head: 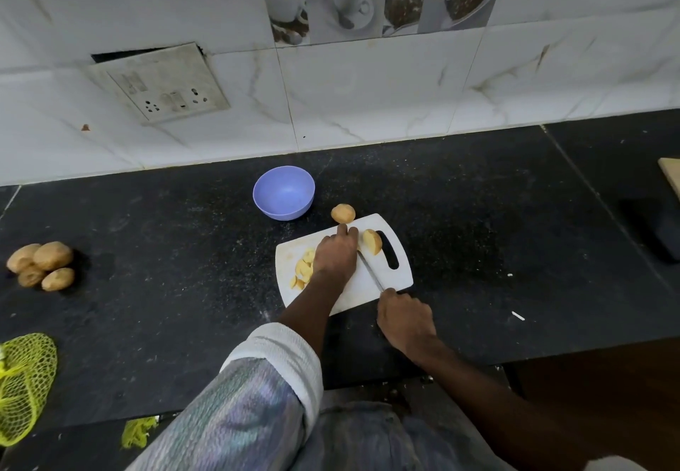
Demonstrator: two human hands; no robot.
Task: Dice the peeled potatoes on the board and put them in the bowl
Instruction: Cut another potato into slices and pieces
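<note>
At frame centre on the white plastic cutting board (390,279): left hand (335,254) pressed over a firm, slippery peeled potato, right hand (404,319) clenching the steel knife (369,271), pale cut pieces (303,270) lower left, empty lilac plastic bowl (283,192) above.

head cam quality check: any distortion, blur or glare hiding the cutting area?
Head view: wide-angle bend curves the wall tiles and the black stone counter edge; soft overall, no glare on the white plastic cutting board; the left hand hides part of the cut potato pieces; the steel knife blade stays readable.
</note>
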